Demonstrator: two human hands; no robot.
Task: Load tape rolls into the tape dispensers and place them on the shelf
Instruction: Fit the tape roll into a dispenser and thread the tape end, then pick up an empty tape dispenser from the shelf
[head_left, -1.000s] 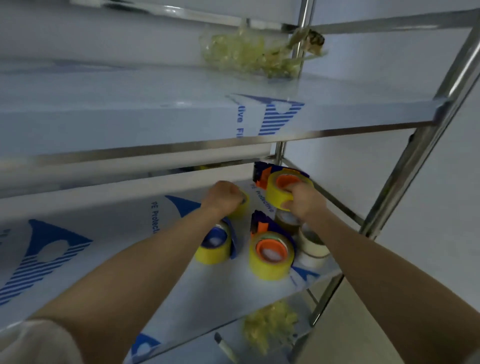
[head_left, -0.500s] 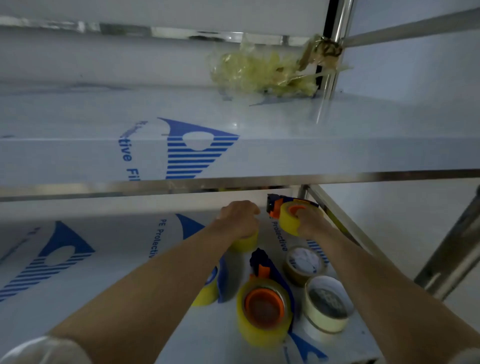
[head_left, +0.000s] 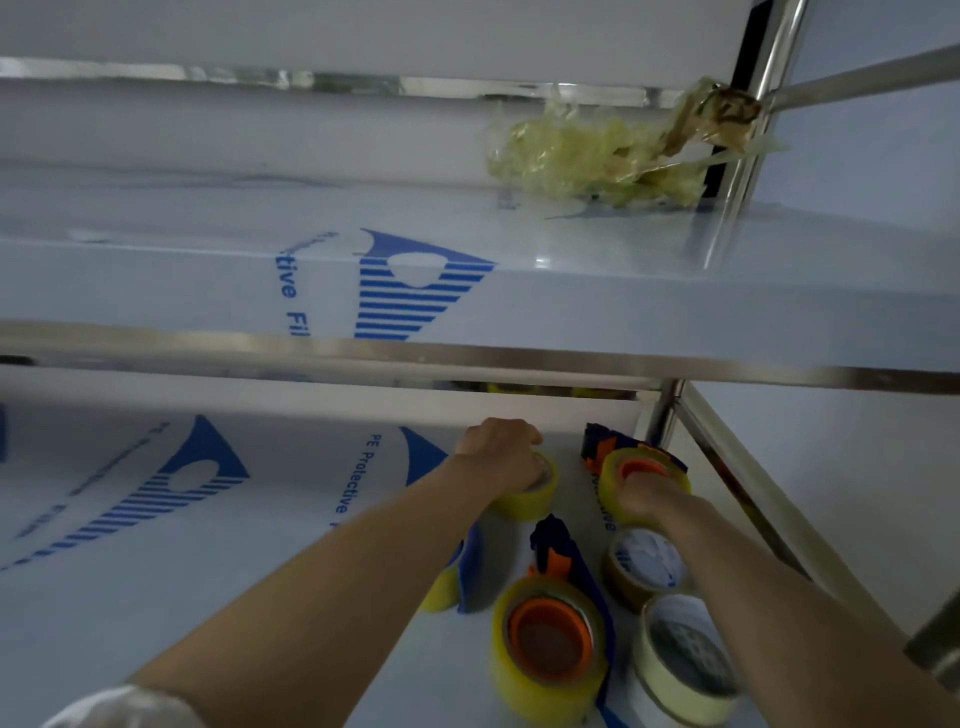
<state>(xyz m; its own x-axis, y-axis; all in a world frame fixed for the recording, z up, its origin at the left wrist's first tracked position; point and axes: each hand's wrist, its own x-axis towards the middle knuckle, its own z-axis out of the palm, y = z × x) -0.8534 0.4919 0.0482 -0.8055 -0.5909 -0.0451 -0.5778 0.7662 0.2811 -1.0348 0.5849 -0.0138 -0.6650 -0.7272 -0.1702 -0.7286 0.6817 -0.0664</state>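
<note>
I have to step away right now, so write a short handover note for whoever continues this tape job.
Left hand grips a loose yellow tape roll on the lower shelf.
Right hand holds a loaded dispenser at the shelf's back right corner.
Done: another loaded dispenser lies in front; a third is half hidden under the left arm.
Left: two unloaded rolls, brown and cream, plus the yellow one.

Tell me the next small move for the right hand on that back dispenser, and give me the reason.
Probably let go and draw the right hand back. The loaded dispenser it grips already seems to sit on the shelf near the back corner, its yellow roll on the orange hub. The left hand rests on a loose yellow roll, likely the next to load.
</note>
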